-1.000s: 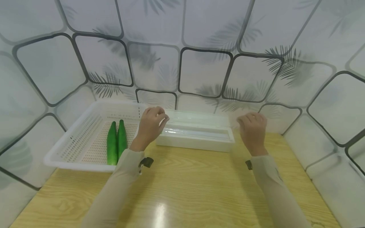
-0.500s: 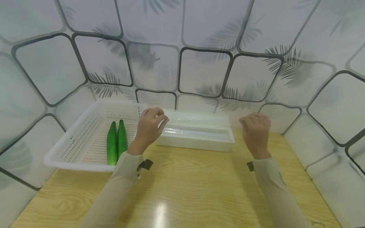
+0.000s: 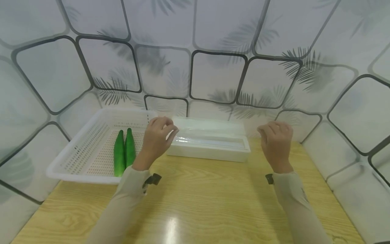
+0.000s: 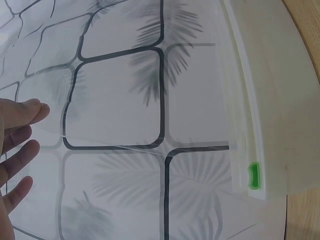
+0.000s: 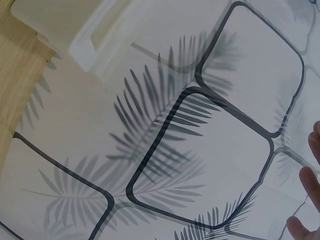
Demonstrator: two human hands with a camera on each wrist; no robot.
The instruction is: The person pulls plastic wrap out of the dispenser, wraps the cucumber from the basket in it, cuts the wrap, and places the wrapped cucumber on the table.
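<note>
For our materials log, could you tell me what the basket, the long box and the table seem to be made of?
Basket: white plastic, judging by its moulded rim and perforated walls. Long box: whitish, slightly translucent plastic with a matt look; a clear glossy film seems to lie in it. Table: light wood or wood-look laminate, with visible grain and a glossy glare spot.

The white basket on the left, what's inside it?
Two green cucumbers lie side by side in the white basket. The left hand covers the basket's right corner, so nothing there can be seen.
</note>
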